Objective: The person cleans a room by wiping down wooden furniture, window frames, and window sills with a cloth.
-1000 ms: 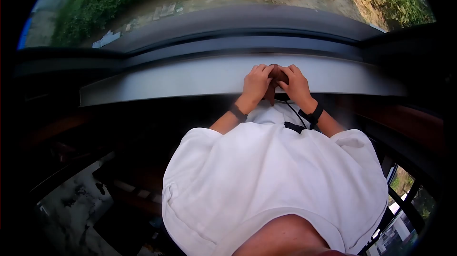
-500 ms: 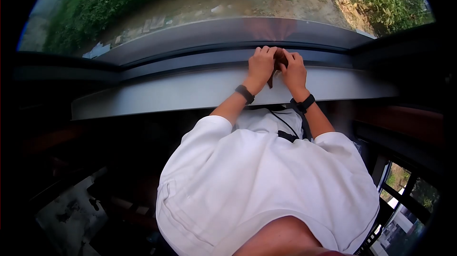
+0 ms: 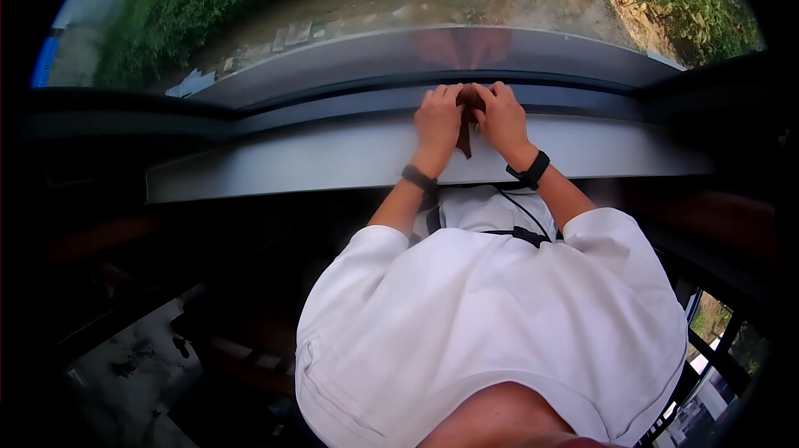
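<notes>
A brown cloth is bunched between my two hands, with one end hanging down over the pale window sill. My left hand has its fingers closed on the cloth's left side. On the other side, my right hand pinches the cloth, its fingertips near those of my left hand. Both hands are above the sill, by the dark window frame track. The fingertips and the upper part of the cloth partly hide each other.
Beyond the frame lies an outer ledge, with bushes and bare ground outside. A marbled surface shows at the lower left, and a barred window at the lower right. Dark frame sides flank the sill.
Compared with a second ago, both hands and the cloth have moved forward from the sill's near part toward the window track. Since half a second ago the view has shifted slightly.
</notes>
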`<state>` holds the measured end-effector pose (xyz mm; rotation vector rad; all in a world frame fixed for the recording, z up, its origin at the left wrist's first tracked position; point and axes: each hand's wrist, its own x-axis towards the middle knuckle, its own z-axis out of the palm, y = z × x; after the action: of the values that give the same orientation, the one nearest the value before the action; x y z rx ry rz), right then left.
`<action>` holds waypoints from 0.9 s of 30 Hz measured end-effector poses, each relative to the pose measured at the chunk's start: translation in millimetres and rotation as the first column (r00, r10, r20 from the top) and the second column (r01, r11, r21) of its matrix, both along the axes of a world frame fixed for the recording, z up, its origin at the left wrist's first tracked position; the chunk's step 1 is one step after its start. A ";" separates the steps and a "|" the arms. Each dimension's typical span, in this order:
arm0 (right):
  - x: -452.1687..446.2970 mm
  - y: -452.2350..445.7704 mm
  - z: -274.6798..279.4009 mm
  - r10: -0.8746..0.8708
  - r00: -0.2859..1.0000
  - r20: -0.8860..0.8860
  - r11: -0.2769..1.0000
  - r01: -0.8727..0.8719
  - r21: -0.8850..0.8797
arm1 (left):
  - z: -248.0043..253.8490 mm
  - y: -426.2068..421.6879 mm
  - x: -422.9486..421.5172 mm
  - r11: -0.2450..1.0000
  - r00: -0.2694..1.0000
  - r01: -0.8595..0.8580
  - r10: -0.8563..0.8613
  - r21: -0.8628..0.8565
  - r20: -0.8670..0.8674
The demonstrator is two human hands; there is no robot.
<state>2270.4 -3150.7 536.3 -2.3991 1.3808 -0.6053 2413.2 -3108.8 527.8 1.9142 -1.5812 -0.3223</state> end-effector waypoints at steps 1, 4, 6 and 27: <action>-1.5 -0.7 0.6 0.008 1.000 -0.015 1.000 -0.008 -0.012 | -0.6 -2.1 -0.3 1.000 1.000 0.006 -0.006 -0.003 0.007; -11.0 -6.9 2.0 -0.018 0.997 -0.068 1.000 0.017 -0.020 | 1.1 -13.8 -7.5 0.999 0.999 0.047 -0.047 -0.004 0.002; -29.5 -15.9 6.5 -0.068 0.990 -0.124 0.998 0.068 -0.002 | -2.5 -28.8 -26.9 0.996 0.997 0.083 -0.083 -0.045 -0.001; -37.9 -3.3 160.6 0.147 0.914 0.378 0.867 0.065 -0.494 | 143.0 -27.4 -32.1 0.704 0.853 0.021 -0.383 -0.710 -0.354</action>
<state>2232.5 -3154.0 696.9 -2.4486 1.0777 -1.5147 2381.1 -3136.2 670.8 0.9714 -1.3107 -0.2302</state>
